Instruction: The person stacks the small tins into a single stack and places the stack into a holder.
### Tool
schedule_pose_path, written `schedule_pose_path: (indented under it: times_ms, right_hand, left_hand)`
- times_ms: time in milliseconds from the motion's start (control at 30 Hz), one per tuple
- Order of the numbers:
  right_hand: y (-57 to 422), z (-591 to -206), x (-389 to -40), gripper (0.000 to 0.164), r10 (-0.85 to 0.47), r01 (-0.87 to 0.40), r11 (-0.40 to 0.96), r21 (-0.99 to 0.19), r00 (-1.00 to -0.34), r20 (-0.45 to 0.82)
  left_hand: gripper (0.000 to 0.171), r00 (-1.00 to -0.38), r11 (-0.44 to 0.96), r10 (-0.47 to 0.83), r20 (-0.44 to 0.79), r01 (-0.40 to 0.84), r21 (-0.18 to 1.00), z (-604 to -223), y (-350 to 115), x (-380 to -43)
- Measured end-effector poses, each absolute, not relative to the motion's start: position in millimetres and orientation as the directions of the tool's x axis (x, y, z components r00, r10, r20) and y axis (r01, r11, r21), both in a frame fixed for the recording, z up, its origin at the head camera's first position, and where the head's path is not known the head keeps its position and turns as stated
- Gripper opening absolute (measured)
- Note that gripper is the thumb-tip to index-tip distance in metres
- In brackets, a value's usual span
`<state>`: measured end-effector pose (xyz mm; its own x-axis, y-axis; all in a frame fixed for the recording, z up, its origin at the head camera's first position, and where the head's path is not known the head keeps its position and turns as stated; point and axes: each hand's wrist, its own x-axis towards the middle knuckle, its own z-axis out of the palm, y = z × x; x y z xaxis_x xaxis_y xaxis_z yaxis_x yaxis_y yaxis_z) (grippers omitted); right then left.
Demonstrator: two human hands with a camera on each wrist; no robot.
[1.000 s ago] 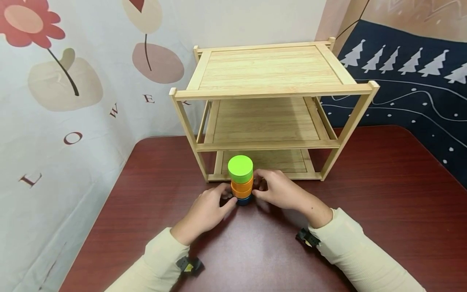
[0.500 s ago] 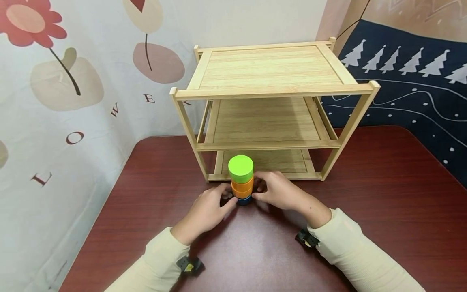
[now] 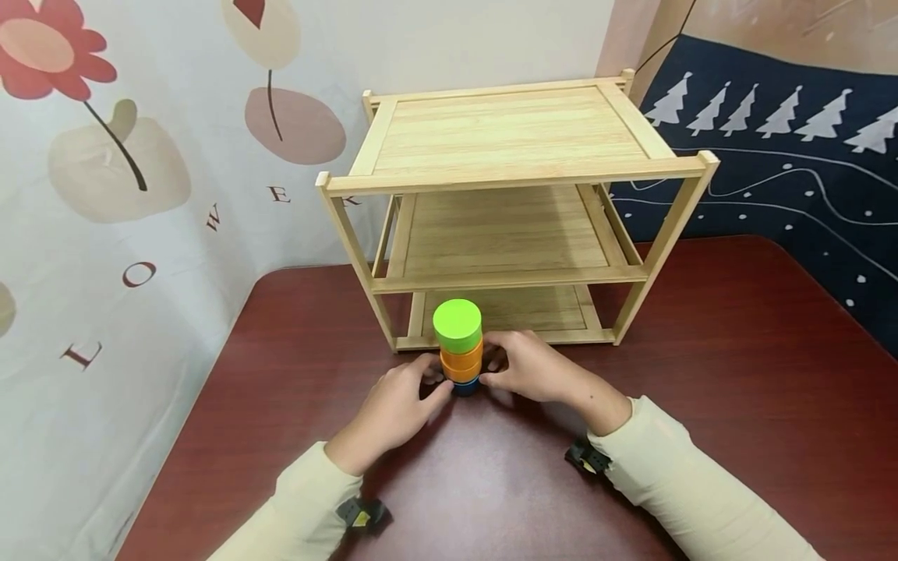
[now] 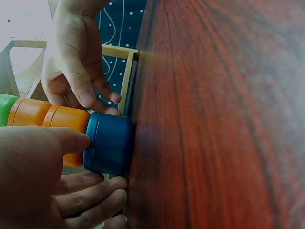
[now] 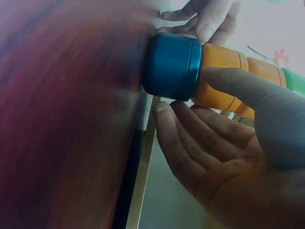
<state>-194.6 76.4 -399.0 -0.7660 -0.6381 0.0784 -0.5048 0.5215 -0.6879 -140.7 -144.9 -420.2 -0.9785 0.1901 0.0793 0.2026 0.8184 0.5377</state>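
Note:
A stack of smooth round pieces (image 3: pixel 461 365) stands upright on the table before the shelf. Its bottom piece (image 4: pixel 110 143) is dark blue, the middle is two bands of orange (image 5: pixel 221 57), and a bright green piece (image 3: pixel 457 327) tops it. On the stack's left, my left hand (image 3: pixel 394 405) has its thumb by the blue-orange seam and loosely spread fingers behind. My right hand (image 3: pixel 536 368) flanks the other side, thumb near the lower orange band, its other fingers extended. The wrist views show slim gaps at the thumb tips; whether either hand touches the stack is hard to tell.
A three-tier light wooden shelf (image 3: pixel 519 167) rises just behind the stack. The dark red table (image 3: pixel 737 405) reaches out on both sides. A flower-printed cloth (image 3: pixel 140 312) hangs at left, and a navy cloth with white trees (image 3: pixel 758 187) at right.
Both hands and the stack hold their places on the table. The head view has shifted slightly, so everything appears a little further left.

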Motion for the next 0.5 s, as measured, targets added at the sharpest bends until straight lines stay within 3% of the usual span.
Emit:
schedule_pose_path:
  times_ms: [500]
  right_hand:
    - [70.0,-405.3,-192.4,0.034,-0.653,-0.461,0.519,-0.72,-0.757,0.014]
  left_hand:
    - [0.033,-0.975,0.82,0.197,0.1,0.219,0.528,-421.4,-145.9,-138.8]
